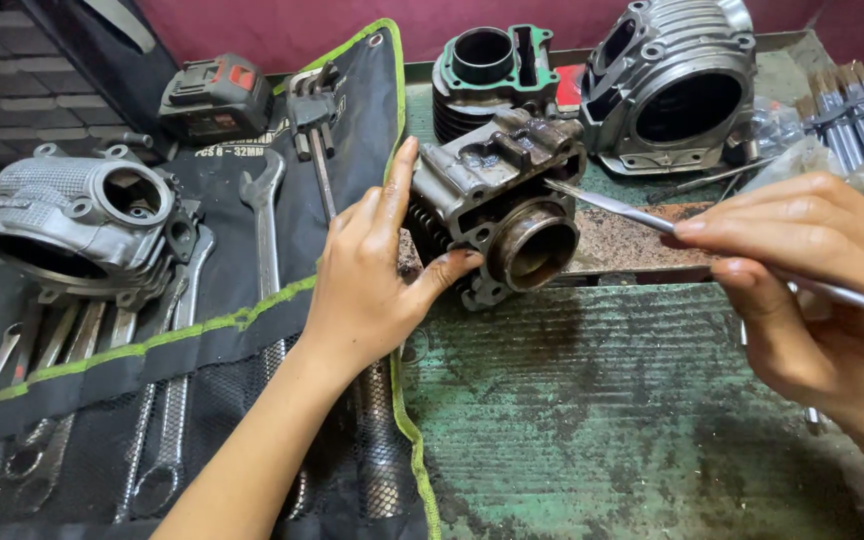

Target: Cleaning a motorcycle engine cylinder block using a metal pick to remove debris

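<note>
A dirty grey engine cylinder block (497, 195) lies on its side on the green bench, its round sleeve facing me. My left hand (372, 270) steadies it, fingers along its finned left side and thumb under the sleeve. My right hand (812, 290) pinches a thin flat metal blade (612, 206), whose tip rests on the block's upper right mating face.
A black tool roll (222, 330) with several spanners covers the left. A grey cylinder head (82, 225) sits on it. Behind stand a black cylinder with green gasket (492, 65), another grey head (677, 85), a battery pack (214, 95) and bundled metal rods (852, 110).
</note>
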